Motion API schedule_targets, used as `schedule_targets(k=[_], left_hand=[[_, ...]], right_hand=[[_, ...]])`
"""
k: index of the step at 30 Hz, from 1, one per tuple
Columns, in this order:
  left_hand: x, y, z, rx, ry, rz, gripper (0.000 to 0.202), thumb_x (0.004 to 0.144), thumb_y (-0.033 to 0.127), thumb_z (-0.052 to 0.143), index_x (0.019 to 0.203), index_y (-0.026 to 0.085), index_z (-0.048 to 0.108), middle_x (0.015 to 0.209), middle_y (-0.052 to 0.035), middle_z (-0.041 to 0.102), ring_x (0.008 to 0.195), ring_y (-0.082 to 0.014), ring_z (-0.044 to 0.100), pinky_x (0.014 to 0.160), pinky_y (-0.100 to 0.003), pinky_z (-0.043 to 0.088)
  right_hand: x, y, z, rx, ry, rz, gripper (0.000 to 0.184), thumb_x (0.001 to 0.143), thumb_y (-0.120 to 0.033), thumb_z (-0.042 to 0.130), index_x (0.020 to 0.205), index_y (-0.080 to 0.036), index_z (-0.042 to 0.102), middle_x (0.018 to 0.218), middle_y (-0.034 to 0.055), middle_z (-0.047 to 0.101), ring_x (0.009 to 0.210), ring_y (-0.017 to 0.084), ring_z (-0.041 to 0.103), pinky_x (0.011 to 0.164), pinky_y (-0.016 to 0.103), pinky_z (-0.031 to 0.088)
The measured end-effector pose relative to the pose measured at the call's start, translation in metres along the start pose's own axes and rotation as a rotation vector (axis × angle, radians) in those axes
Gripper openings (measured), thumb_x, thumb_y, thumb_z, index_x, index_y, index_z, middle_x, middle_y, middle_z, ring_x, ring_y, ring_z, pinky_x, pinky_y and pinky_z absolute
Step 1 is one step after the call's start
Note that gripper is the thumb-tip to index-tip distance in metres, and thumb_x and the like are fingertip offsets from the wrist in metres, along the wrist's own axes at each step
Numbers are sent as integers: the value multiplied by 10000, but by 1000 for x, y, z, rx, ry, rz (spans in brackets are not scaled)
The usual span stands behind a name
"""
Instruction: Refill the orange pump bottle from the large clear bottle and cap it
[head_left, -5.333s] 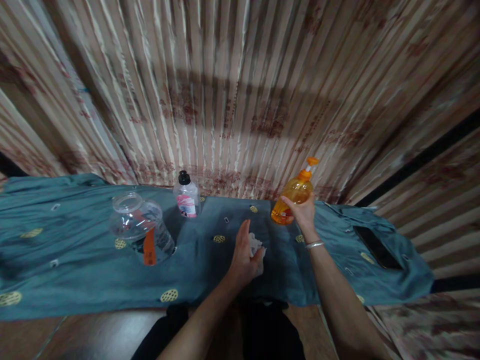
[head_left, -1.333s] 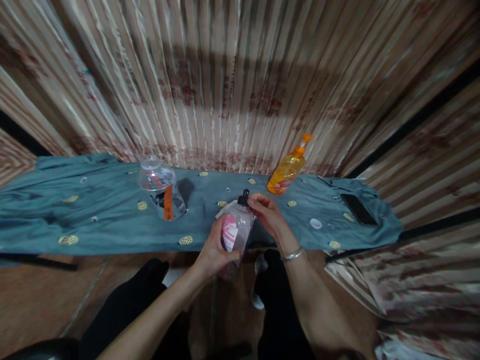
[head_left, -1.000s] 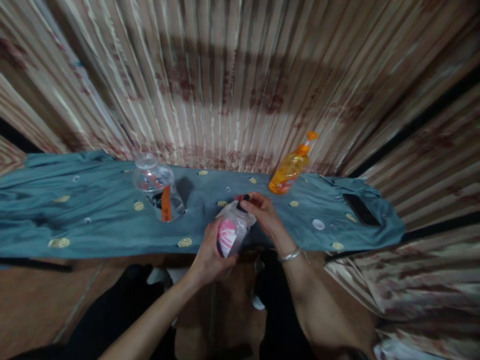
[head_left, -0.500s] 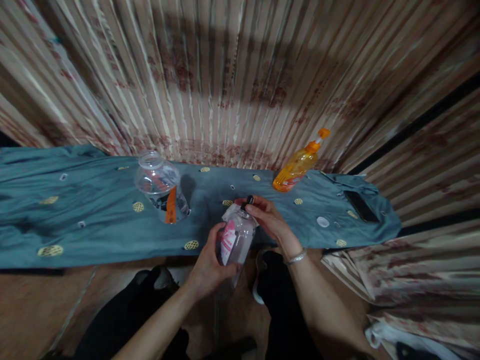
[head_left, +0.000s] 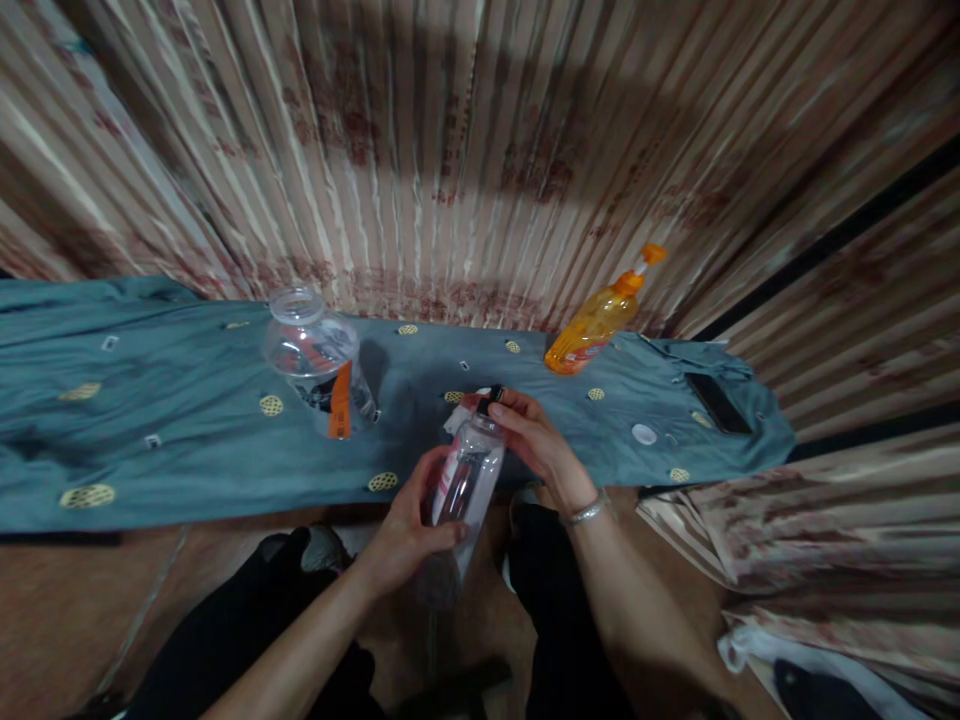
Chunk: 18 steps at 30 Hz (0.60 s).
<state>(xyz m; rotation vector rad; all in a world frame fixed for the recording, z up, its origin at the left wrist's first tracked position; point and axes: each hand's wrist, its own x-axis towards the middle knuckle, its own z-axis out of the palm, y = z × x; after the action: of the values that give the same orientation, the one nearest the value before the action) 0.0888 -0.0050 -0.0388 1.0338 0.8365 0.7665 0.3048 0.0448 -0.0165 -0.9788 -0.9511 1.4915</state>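
A clear plastic bottle [head_left: 472, 475] with a pink and white label is tilted in front of me, its base nearest my body. My left hand [head_left: 405, 535] is wrapped round its body from the left. At the neck, my right hand [head_left: 536, 435] has its thumb and fingers closed on the black pump top [head_left: 491, 397]. A whitish, pinkish scrap [head_left: 456, 416] shows beside the neck; what it is I cannot tell. Whether the pump top is loose or fixed on the neck is not visible.
On the narrow cloth-covered table [head_left: 202, 450] stand a wide-mouthed clear plastic jar [head_left: 319, 365] at left and an orange pump bottle [head_left: 592, 325] at back right. Further right lie a white disc [head_left: 643, 434] and a dark phone [head_left: 718, 403]. A pleated curtain [head_left: 420, 150] rises behind.
The bottle has turned in my left hand, so its label now faces more to the left. My right hand stays at the pump top. The whole view has shifted slightly.
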Motion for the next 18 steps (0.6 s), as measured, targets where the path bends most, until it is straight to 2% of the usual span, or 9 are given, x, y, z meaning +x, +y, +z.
schedule_targets(k=[4, 6, 9, 13, 18], left_hand=[[-1, 3, -3, -6, 27, -13, 899, 581, 373, 877, 1401, 218, 540, 1260, -120, 741, 1210, -372, 670, 1055, -477, 498], [-1, 4, -5, -12, 26, -15, 900, 579, 375, 875, 1400, 230, 537, 1244, -109, 739, 1191, -364, 667, 1055, -474, 493], [0, 5, -7, -6, 20, -1, 917, 577, 380, 883, 1409, 238, 525, 1200, -98, 736, 1165, -358, 664, 1065, -485, 489], [1, 2, -8, -11, -1, 4, 899, 591, 357, 879, 1412, 246, 529, 1185, -88, 737, 1128, -348, 685, 1067, -494, 493], [1, 1, -8, -15, -14, 18, 867, 606, 330, 866, 1410, 252, 551, 1254, -102, 746, 1195, -363, 672, 1069, -488, 491]], right_hand=[[3, -3, 3, 28, -103, 27, 471, 711, -592, 983, 998, -244, 846, 1132, 82, 872, 1130, 299, 801, 981, 419, 632], [6, -2, 2, 40, -97, 22, 504, 725, -622, 967, 1045, -252, 846, 1158, 87, 867, 1146, 299, 797, 987, 417, 629], [10, 2, 1, 38, -14, -19, 511, 656, -652, 1002, 951, -272, 830, 1092, 53, 877, 1070, 268, 810, 971, 389, 627], [11, 5, -1, 21, 9, -19, 472, 593, -578, 1055, 786, -263, 761, 990, 28, 877, 1009, 259, 814, 962, 389, 619], [9, 2, -5, 49, -33, 29, 426, 654, -527, 1014, 915, -253, 817, 1068, 57, 880, 1068, 279, 808, 997, 417, 618]])
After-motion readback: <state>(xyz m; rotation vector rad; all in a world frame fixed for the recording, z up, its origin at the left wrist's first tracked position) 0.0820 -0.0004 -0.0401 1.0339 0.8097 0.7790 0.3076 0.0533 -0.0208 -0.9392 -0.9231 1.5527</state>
